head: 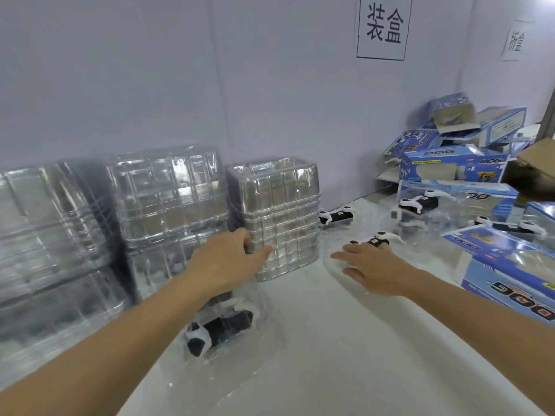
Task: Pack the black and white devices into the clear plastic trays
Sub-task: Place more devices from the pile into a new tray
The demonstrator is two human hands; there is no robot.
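Note:
My left hand (229, 258) grips the lower left edge of an upright stack of clear plastic trays (280, 205), thumb on its front face. Below that forearm a black and white device (219, 327) lies in a clear tray (240, 355) on the white table. My right hand (374, 270) rests flat, fingers spread, on another clear tray (333, 265); a second black and white device (377, 240) sits just beyond its fingertips. More such devices lie further back, one (336, 216) by the stack and one (416, 204) near the boxes.
Tall stacks of clear trays (162, 193) fill the left side against the grey wall. Blue printed boxes (510, 271) crowd the right edge, with more piled at the back right (450, 163). A brown carton (537, 160) stands at far right.

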